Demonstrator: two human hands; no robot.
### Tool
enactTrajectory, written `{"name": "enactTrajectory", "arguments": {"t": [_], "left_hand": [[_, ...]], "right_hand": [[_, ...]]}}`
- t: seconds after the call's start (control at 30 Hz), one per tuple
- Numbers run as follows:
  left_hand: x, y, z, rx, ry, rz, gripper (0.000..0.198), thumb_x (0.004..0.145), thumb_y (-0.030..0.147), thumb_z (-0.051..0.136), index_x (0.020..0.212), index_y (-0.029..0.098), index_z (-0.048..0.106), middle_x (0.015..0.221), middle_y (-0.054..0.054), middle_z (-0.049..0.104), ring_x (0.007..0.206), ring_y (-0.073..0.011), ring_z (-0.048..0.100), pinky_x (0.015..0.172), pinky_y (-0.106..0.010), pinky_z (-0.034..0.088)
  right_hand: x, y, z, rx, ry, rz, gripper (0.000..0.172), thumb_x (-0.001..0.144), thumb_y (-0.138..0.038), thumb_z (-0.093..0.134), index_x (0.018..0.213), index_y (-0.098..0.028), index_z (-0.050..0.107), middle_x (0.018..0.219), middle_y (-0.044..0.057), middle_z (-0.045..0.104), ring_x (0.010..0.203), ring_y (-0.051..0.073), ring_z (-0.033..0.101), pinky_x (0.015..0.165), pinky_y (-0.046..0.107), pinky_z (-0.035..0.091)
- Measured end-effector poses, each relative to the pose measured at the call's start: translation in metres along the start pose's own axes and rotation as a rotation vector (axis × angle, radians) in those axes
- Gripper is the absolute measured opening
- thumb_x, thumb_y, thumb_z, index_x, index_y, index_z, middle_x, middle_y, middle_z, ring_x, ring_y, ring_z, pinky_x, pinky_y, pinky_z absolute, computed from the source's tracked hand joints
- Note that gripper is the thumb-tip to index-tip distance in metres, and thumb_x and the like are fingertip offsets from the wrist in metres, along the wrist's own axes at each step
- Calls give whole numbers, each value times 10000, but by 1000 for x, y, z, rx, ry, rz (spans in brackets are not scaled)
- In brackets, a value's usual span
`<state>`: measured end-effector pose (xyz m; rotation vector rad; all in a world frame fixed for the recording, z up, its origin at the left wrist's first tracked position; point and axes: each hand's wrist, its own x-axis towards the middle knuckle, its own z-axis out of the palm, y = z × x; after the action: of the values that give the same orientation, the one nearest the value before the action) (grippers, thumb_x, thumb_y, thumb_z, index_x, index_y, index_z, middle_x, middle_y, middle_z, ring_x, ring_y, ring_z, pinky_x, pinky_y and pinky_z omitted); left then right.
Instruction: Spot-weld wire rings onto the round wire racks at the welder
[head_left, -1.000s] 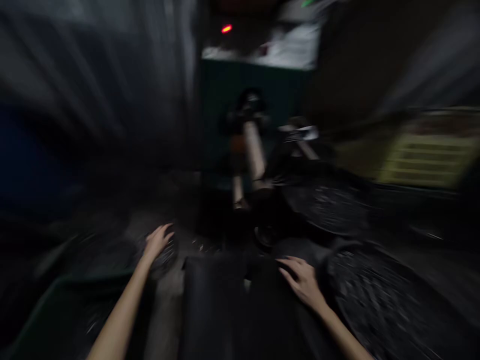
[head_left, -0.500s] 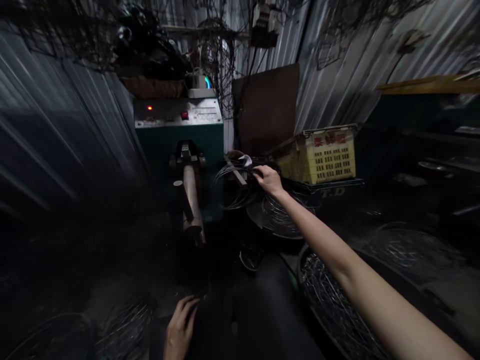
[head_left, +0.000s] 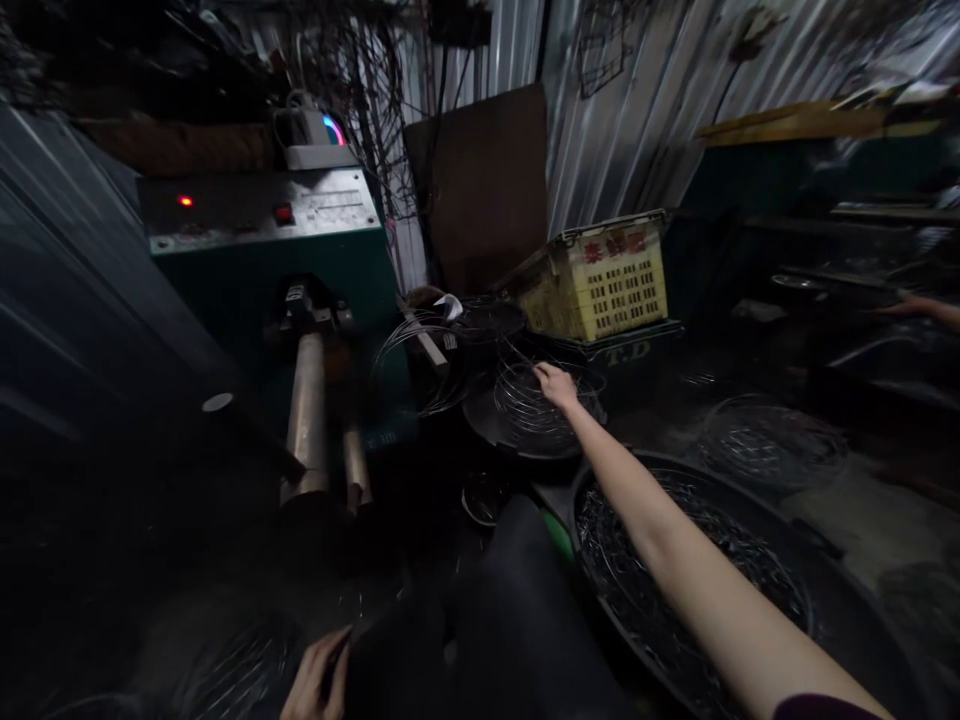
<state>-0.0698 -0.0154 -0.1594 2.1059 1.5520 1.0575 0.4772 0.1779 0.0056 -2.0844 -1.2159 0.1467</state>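
My right hand reaches out with closed fingers over coiled thin wire in a round dark pan. The fingertips are together at the wire, but what they pinch is too small to make out. Low in the picture, my left hand is near my dark-clad leg, its fingers curled and partly in shadow; whether it holds anything is not visible. Ahead on the left stands a green machine with a red light and metal arms. Beside it lie looped wires.
A yellow crate sits beyond the pan. A large black tub full of metal wire pieces is under my right forearm. Another person's hand shows at the far right. More coiled wire lies on the right.
The view has turned right and moved nearer the machine. My right hand has gone from the looped wires beside the machine to the coil in the pan. My left hand sits lower in view.
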Motion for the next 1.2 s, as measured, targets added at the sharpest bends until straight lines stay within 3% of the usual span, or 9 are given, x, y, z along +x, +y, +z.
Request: {"name": "enactTrajectory", "arguments": {"t": [0.17,0.27,0.4,0.5,0.6,0.7,0.87,1.0,1.2], "left_hand": [[5,13,-1,-6,-27,-47,291,788,424,517,945,234,670,945,-21,701,869,-198,672,799,-280,554],[6,22,-5,-40,-15,-104,318,766,489,518,892,248,681,927,-26,705,856,-208,669,762,-287,560],[8,37,-12,-123,19,-244,364,705,554,553,854,248,683,931,-39,700,898,-252,654,834,-361,533],[10,72,-18,-227,21,-447,470,694,562,577,1033,240,634,1083,-64,657,1049,-300,593,943,-467,449],[12,125,-24,-623,13,-429,686,725,555,578,1323,267,405,1348,-96,475,1244,-279,442,1012,-438,380],[8,168,-28,-1060,-5,-409,807,713,696,476,1387,293,290,1412,-111,387,1291,-277,372,1014,-441,354],[-21,182,-47,-1240,25,-484,767,726,661,512,1369,291,318,1352,-114,426,1131,-236,503,927,-377,414],[-39,174,-58,-1126,34,-550,840,693,367,708,1391,333,242,1318,-90,414,995,-165,551,811,-290,464],[-38,173,-60,-1051,70,-626,734,740,246,667,1364,297,283,1134,-48,493,892,-108,558,727,-215,463]], "right_hand": [[39,-13,-41,227,312,41,600,920,-483,156,1144,-78,537,794,92,647,697,173,584,673,298,459],[34,-30,-85,335,426,-80,565,914,-491,211,1138,-97,549,821,80,642,687,160,577,671,293,460],[-38,-53,-151,337,273,-523,360,834,-488,490,961,-198,663,866,42,669,768,167,599,743,287,460],[-112,-62,-180,418,265,-521,291,833,-457,521,940,-232,672,868,23,669,791,164,601,725,273,465],[-178,-67,-164,595,131,-393,290,801,-486,563,865,-225,672,710,2,612,608,122,539,549,229,434],[-235,-69,-106,826,-157,-197,328,778,-528,572,850,-219,653,548,-42,463,448,76,391,404,199,315],[-308,-63,-20,1003,-496,162,368,736,-551,598,892,-219,621,484,-84,312,400,60,301,359,172,256],[-325,-60,-10,940,-636,267,481,757,-574,542,1118,-257,555,597,-61,451,426,66,368,360,173,318],[-318,-76,-22,670,-648,-37,766,679,-528,656,1335,-231,394,928,25,575,690,132,552,615,285,515]]}}
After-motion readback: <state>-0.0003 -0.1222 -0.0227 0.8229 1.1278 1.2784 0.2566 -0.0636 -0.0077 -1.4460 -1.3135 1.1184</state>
